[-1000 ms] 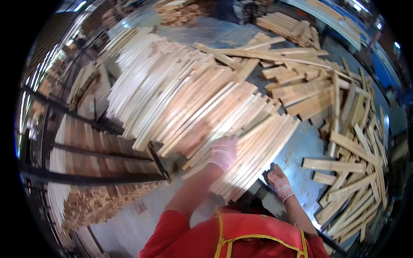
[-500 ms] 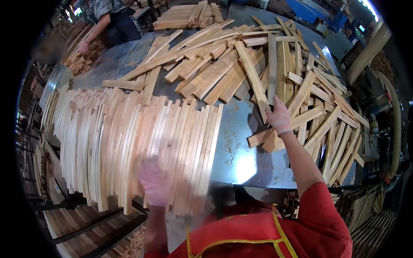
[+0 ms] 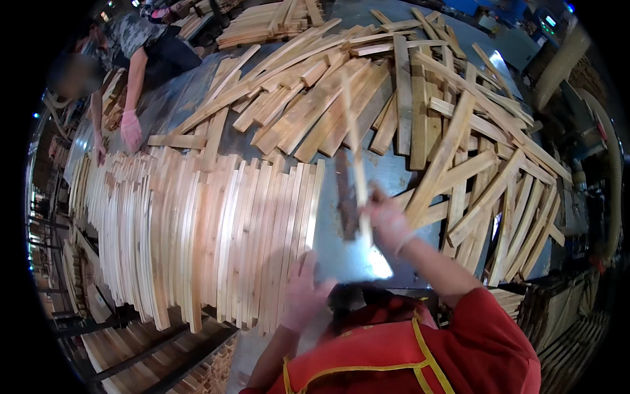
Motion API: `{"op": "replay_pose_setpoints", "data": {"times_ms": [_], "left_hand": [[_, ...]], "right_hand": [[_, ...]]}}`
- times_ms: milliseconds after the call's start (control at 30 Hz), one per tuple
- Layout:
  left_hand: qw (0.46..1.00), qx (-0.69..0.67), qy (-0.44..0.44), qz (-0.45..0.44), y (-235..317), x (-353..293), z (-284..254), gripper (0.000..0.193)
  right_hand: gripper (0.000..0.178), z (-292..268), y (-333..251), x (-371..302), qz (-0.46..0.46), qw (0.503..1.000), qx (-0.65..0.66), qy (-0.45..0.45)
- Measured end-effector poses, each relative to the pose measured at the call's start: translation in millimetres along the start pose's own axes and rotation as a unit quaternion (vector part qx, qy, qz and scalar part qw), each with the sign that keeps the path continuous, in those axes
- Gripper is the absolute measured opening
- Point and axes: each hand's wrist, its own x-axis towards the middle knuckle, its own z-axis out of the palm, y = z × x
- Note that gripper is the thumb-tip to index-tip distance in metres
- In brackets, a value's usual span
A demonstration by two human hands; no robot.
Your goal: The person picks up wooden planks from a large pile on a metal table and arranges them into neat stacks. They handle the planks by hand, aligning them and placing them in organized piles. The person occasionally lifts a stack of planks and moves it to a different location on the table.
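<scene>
My right hand point(image 3: 388, 226), in a pale pinkish glove, is closed around the near part of a narrow wooden slat point(image 3: 355, 138). The slat is held on edge above the metal table point(image 3: 331, 246) and blurred by motion. A long row of wooden slats point(image 3: 226, 223), packed side by side, fills the table's left half. My gloved left hand point(image 3: 304, 292) is at the near right end of that row, its thumb and fingers apart and nothing in it. Whether it touches the last slat I cannot tell.
A loose heap of wooden slats point(image 3: 453, 157) covers the table's right and far side. Across the table at the far left, a co-worker's gloved hand point(image 3: 131, 130) is near the row. A ribbed hose point(image 3: 610, 164) hangs at the right. More boards point(image 3: 147, 351) lie below at the left.
My right hand has drawn a slat out of the heap, toward me and leftward. My left hand has moved right, to the row's end. The co-worker's hands have come to the row's far side.
</scene>
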Motion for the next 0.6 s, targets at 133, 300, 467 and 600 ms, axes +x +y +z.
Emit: {"op": "replay_pose_setpoints", "data": {"times_ms": [133, 300, 467, 600], "left_hand": [[0.827, -0.488, -0.165, -0.223, 3, 23, 27, 0.053], [0.996, -0.016, -0.08, -0.047, -15, -19, 30, 0.065], [0.956, 0.291, 0.032, 0.029, -31, -37, 30, 0.075], [0.951, 0.3, 0.058, 0.049, -50, -36, 21, 0.068]], "right_hand": [[0.077, 20, 40, -98, -0.084, 0.938, -0.241, -0.235], [0.087, -61, 9, -15, -0.21, 0.745, -0.495, 0.394], [0.094, -76, 9, -4, -0.023, 0.807, -0.432, 0.403], [0.093, -24, 46, -64, -0.182, 0.935, -0.16, 0.26]]}}
